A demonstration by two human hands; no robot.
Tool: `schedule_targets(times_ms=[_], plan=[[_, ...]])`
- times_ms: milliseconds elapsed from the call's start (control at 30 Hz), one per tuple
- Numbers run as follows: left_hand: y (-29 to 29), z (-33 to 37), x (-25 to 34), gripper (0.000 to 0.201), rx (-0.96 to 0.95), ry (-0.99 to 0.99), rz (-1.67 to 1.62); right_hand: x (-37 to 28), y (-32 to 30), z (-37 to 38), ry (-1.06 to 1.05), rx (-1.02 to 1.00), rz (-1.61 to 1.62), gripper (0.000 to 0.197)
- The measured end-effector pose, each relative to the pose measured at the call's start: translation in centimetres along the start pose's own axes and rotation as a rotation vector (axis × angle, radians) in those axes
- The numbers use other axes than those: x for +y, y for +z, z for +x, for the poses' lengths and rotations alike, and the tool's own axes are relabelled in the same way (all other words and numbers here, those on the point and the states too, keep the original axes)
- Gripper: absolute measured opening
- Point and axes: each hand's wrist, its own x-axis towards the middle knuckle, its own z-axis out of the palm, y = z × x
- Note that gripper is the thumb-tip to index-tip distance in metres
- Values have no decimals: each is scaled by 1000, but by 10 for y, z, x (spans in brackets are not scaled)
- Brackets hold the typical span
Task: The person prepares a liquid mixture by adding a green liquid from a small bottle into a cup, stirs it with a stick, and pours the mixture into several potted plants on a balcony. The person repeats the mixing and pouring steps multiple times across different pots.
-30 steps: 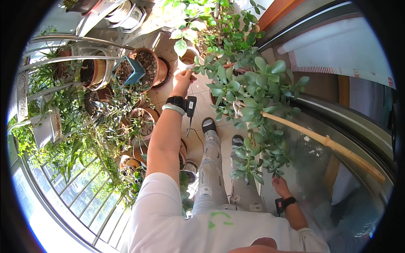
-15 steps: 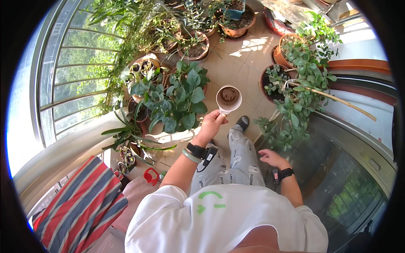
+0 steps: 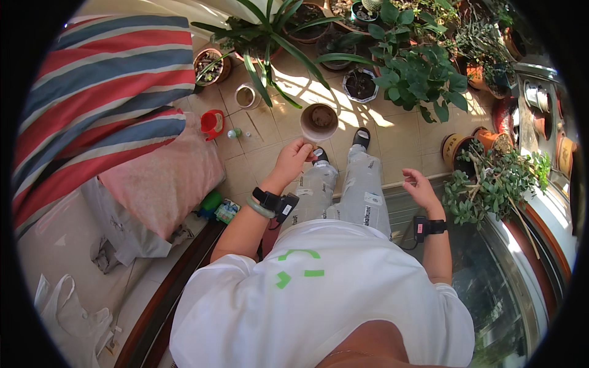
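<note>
My left hand (image 3: 293, 161) is closed at the near edge of a pale round cup (image 3: 315, 134), holding it out over the tiled floor in front of my feet. The cup's mouth faces up, and brown, soil-like matter shows at its bottom. Where exactly the fingers grip is partly hidden. Off to the right, my right hand (image 3: 421, 186) hangs in the air with its fingers apart and nothing in it. A small dark-soiled planter (image 3: 360, 84) stands beyond the cup, and a glass-like jar (image 3: 247, 96) is to its left.
Leafy potted plants (image 3: 420, 76) crowd the far side, with a succulent (image 3: 491, 178) at the right. A red plastic container (image 3: 212, 124) sits on the floor at left, near a pink cloth-covered pile (image 3: 165, 178) and a striped cloth (image 3: 116, 80). Glass panels (image 3: 491, 276) border my right.
My view has swung left, bringing more of the striped cloth and pink pile into sight. The cup is still in my left hand. My right hand's fingers are more spread.
</note>
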Motion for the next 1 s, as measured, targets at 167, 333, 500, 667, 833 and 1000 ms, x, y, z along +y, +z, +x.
schedule_targets(times_ms=[167,333,500,667,833,1000], plan=[[-98,-34,-53,24,395,-48,-85,-68,26,40,-94,-176,-188,43],[-183,-73,-104,26,678,-115,-294,-121,62,79,-96,-346,-327,43],[-235,-91,-132,27,747,-150,-382,-183,114,102,-167,-425,-504,44],[-282,-87,-147,26,505,-241,-295,-236,198,134,-357,-530,-772,40],[-302,-60,-199,26,383,-239,29,-248,288,206,-486,-668,-873,38],[-322,2,-274,25,311,-237,147,-228,352,295,-478,-761,-1064,36]])
